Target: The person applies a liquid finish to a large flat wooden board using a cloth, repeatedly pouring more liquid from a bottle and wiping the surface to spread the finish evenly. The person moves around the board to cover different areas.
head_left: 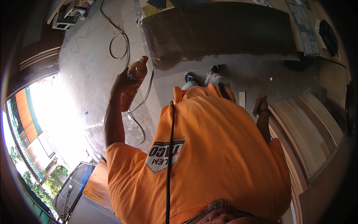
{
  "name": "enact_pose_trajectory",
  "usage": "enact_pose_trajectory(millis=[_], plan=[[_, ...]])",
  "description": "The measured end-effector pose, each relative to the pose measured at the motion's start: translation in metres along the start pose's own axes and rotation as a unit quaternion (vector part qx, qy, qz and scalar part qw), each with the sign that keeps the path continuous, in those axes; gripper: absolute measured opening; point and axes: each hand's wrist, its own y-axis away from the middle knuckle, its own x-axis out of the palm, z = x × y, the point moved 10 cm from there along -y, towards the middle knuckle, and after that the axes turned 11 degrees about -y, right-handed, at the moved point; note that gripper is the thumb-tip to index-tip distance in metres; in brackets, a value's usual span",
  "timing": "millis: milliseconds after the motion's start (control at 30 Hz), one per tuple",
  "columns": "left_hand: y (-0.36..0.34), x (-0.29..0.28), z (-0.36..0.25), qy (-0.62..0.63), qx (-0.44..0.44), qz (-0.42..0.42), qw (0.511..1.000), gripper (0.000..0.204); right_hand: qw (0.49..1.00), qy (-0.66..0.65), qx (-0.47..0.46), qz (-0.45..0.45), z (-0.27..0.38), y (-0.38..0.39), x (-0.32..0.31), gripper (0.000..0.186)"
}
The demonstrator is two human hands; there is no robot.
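My left hand (pixel 121 83) is wrapped around a clear plastic bottle (pixel 128 96) of amber-brown liquid. The bottle's mouth points toward a large flat panel (pixel 220 30), and a thin thread of liquid runs from it to the near left corner. A dark, wet-looking coat covers most of the panel, with a paler grey strip along the near edge. My right hand (pixel 264 103) hangs low on the right, its fingers closed beside a flat brownish piece (pixel 257 105) that looks gripped. Blur and shadow hide what kind of piece it is.
A pale cable or hose (pixel 128 41) lies looped on the concrete floor at the left. Curved wooden panels (pixel 302 130) lean at the right. A short light strip (pixel 242 99) lies near my feet. Printed sheets (pixel 304 28) and a black bag (pixel 328 37) are at the far right.
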Motion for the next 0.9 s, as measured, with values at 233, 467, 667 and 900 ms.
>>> enact_pose_trajectory(millis=[233, 467, 667, 900], plan=[[-0.025, -0.009, -0.109, -0.053, 0.069, 0.018, 0.996, 0.065, 0.997, 0.02, 0.006, -0.076, -0.011, -0.032, -0.054, 0.08], [-0.037, -0.011, -0.242, 0.02, 0.117, 0.03, 0.992, 0.07, 0.998, -0.058, 0.007, 0.0, -0.004, -0.074, -0.066, 0.081], [-0.07, 0.006, -0.395, -0.11, 0.144, 0.06, 0.982, 0.075, 0.99, -0.121, 0.066, -0.017, 0.012, -0.075, -0.134, 0.083], [-0.095, 0.04, -0.574, -0.161, 0.286, 0.035, 0.944, 0.075, 0.991, -0.022, 0.059, -0.114, 0.046, -0.099, -0.251, 0.101]])
